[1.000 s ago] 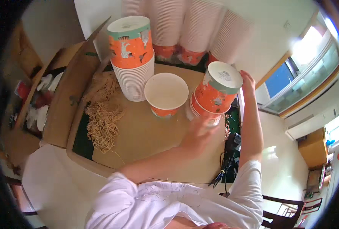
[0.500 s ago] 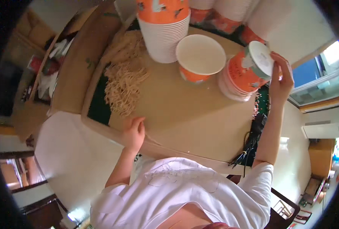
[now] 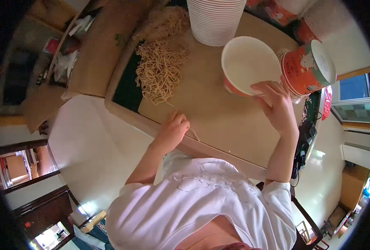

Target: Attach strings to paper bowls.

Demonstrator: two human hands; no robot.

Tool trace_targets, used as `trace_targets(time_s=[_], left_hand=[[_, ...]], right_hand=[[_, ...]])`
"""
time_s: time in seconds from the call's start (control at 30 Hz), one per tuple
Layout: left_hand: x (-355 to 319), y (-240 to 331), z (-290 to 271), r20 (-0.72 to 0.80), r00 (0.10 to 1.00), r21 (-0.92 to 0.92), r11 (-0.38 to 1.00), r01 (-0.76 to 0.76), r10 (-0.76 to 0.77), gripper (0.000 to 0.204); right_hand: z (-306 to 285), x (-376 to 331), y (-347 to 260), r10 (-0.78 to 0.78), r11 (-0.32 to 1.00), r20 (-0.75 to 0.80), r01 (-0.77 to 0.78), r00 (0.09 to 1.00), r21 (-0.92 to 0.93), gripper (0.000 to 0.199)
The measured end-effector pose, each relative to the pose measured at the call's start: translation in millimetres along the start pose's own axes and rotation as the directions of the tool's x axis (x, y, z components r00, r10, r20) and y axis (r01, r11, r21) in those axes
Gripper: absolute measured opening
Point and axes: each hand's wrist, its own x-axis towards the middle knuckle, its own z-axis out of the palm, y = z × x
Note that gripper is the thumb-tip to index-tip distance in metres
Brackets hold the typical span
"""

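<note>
My right hand [image 3: 278, 102] grips the near rim of an open paper tub [image 3: 248, 62], white inside and orange outside, with its fingers over the edge. A short stack of similar orange tubs [image 3: 300, 70], turned bottom up, stands just right of it. My left hand [image 3: 173, 132] is closed at the table's front edge, its fingers curled. A thin pale strand [image 3: 193, 134] shows beside it; what the fingers hold, if anything, is hidden. Beyond that hand lies a tangled heap of tan, noodle-like strands [image 3: 159, 75].
A tall stack of white-walled tubs [image 3: 216, 21] rises at the far edge, with more stacks [image 3: 320, 23] at the far right. Brown board [image 3: 210, 96] covers the table. Black cables [image 3: 300, 154] lie along its right side. A cardboard box [image 3: 99, 50] stands left.
My right hand has left the upturned tub stack and taken hold of the open tub's rim, drawing the tub slightly nearer. My left hand's fingers have curled more. The view has shifted.
</note>
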Motion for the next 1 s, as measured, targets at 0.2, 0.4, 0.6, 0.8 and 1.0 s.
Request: trace_targets(time_s=[0.2, 0.4, 0.6, 0.8, 1.0], left_hand=[[31, 39, -11, -0.154, 0.985, -0.433, 0.902, 0.003, -0.077, 0.007], [64, 97, -22, -0.322, 0.947, -0.542, 0.822, -0.176, -0.009, 0.015], [55, 109, 1, -0.21, 0.976, -0.534, 0.828, -0.169, 0.064, 0.023], [40, 97, 14, -0.355, 0.896, -0.331, 0.86, -0.388, 0.268, 0.027], [2, 71, 55, 0.206, 0.717, -0.232, 0.744, -0.626, 0.667, 0.038]], right_hand=[[-22, -15, -43, 0.063, 0.98, -0.149, -0.033, 0.987, 0.195, 0.012], [30, -39, -77, 0.463, 0.628, 0.098, -0.404, 0.881, 0.665, 0.014], [58, -69, -70, 0.589, 0.291, 0.021, -0.236, 0.808, 0.927, 0.017], [30, -96, -43, 0.703, -0.278, 0.082, 0.167, 0.707, 0.946, 0.012], [7, -97, -31, 0.709, 0.033, -0.114, 0.129, 0.696, 0.991, 0.01]])
